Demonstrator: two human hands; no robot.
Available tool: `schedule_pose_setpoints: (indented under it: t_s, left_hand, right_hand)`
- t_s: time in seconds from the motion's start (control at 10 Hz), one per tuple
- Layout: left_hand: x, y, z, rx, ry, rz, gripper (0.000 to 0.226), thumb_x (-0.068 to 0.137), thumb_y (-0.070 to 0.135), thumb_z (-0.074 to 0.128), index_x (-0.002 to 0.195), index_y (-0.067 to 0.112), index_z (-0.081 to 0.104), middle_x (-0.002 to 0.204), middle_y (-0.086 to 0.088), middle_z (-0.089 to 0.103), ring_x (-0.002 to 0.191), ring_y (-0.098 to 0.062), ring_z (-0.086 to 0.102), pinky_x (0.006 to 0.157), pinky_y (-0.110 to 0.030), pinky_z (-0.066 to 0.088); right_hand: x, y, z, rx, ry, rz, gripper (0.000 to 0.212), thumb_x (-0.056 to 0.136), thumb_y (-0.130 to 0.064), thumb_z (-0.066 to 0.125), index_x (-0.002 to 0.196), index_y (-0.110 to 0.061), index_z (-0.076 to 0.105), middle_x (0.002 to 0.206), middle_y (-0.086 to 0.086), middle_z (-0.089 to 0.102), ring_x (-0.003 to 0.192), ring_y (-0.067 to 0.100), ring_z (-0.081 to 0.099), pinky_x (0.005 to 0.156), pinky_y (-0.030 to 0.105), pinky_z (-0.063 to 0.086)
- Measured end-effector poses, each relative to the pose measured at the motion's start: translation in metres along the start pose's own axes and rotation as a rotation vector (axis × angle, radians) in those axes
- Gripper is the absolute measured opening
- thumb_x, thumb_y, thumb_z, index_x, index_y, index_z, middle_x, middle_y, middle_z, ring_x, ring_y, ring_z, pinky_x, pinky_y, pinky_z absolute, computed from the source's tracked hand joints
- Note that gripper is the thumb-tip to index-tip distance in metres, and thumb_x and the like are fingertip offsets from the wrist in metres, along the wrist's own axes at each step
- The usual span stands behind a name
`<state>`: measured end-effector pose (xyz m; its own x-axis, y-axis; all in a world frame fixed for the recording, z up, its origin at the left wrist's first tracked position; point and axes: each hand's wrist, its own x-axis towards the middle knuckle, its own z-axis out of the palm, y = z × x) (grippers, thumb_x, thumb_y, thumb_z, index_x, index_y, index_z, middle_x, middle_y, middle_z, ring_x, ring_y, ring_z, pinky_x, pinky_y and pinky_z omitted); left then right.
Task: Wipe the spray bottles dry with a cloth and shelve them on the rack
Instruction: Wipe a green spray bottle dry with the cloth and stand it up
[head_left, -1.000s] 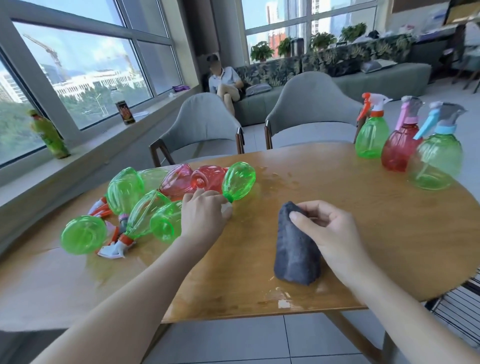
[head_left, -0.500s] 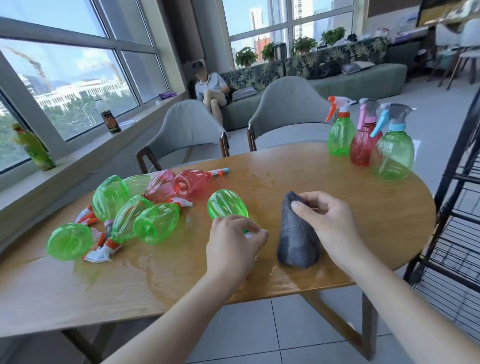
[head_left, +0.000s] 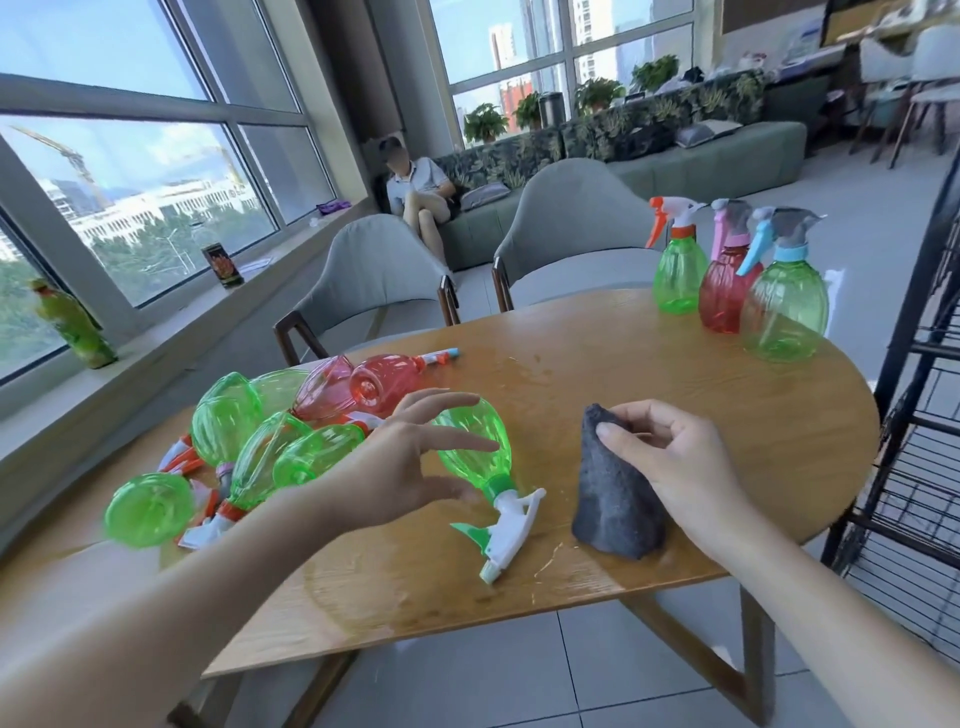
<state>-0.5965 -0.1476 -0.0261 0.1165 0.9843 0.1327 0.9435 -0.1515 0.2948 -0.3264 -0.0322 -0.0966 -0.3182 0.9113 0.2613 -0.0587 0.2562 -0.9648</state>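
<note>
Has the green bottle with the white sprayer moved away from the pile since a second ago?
Yes. The bottle left the pile and now lies alone beside the cloth, nearer the table edge.

Single head-worn wide-angle view, facing forward and down from close above the near edge of the wooden table (head_left: 623, 395); no second view.

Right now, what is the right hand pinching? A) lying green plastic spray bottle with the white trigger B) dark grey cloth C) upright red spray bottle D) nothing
B: the right hand pinches the peak of the dark grey cloth, which stands tented on the wooden table.
</note>
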Motion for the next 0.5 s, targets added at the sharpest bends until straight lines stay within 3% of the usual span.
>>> schedule_pose_setpoints:
  t_s: [0.1, 0.2, 0.3, 0.4, 0.5]
  left_hand:
    - [0.015, -0.004, -0.013, 0.171, -0.223, 0.015, 0.068, 0.087, 0.050, 0.078, 0.147, 0.058, 0.049, 0.171, 0.019, 0.020, 0.160, -0.009, 0.004, 0.128, -0.052, 0.015]
    - [0.029, -0.004, -0.018, 0.196, -0.263, -0.013, 0.082, 0.092, 0.035, 0.082, 0.161, 0.043, 0.038, 0.175, 0.011, 0.014, 0.160, -0.010, 0.006, 0.129, -0.042, 0.013]
    - [0.036, -0.011, -0.015, 0.189, -0.263, 0.024, 0.080, 0.093, 0.028, 0.081, 0.161, 0.034, 0.041, 0.174, 0.006, 0.021, 0.156, -0.011, 0.013, 0.116, -0.018, 0.011]
    - [0.040, -0.020, -0.007, 0.234, -0.151, 0.042, 0.070, 0.091, 0.034, 0.081, 0.155, 0.028, 0.052, 0.166, 0.000, 0.038, 0.151, -0.017, 0.027, 0.109, -0.013, 0.012]
    - [0.039, -0.032, 0.003, 0.205, -0.067, 0.015, 0.074, 0.083, 0.043, 0.087, 0.150, 0.042, 0.056, 0.160, 0.001, 0.046, 0.146, -0.023, 0.037, 0.118, -0.029, 0.024]
  right_hand:
    - [-0.001, -0.001, 0.001, -0.018, 0.005, 0.010, 0.007, 0.091, -0.015, 0.079, 0.092, -0.022, 0.077, 0.089, -0.010, 0.078, 0.085, 0.003, 0.073, 0.080, 0.027, 0.054]
    - [-0.002, -0.001, -0.001, -0.033, 0.014, 0.020, 0.007, 0.091, -0.016, 0.079, 0.094, -0.022, 0.077, 0.090, -0.011, 0.079, 0.086, 0.002, 0.072, 0.081, 0.027, 0.054]
    - [-0.002, 0.000, -0.001, -0.041, 0.030, 0.017, 0.007, 0.090, -0.014, 0.079, 0.095, -0.020, 0.078, 0.092, -0.008, 0.079, 0.089, 0.005, 0.073, 0.084, 0.027, 0.054]
    - [-0.004, 0.003, 0.000, -0.052, 0.033, 0.015, 0.008, 0.090, -0.014, 0.079, 0.096, -0.018, 0.078, 0.093, -0.006, 0.079, 0.091, 0.008, 0.074, 0.085, 0.028, 0.055]
    - [-0.003, 0.004, 0.000, -0.041, 0.045, 0.010, 0.008, 0.090, -0.012, 0.079, 0.097, -0.017, 0.078, 0.094, -0.004, 0.079, 0.092, 0.011, 0.074, 0.086, 0.030, 0.054]
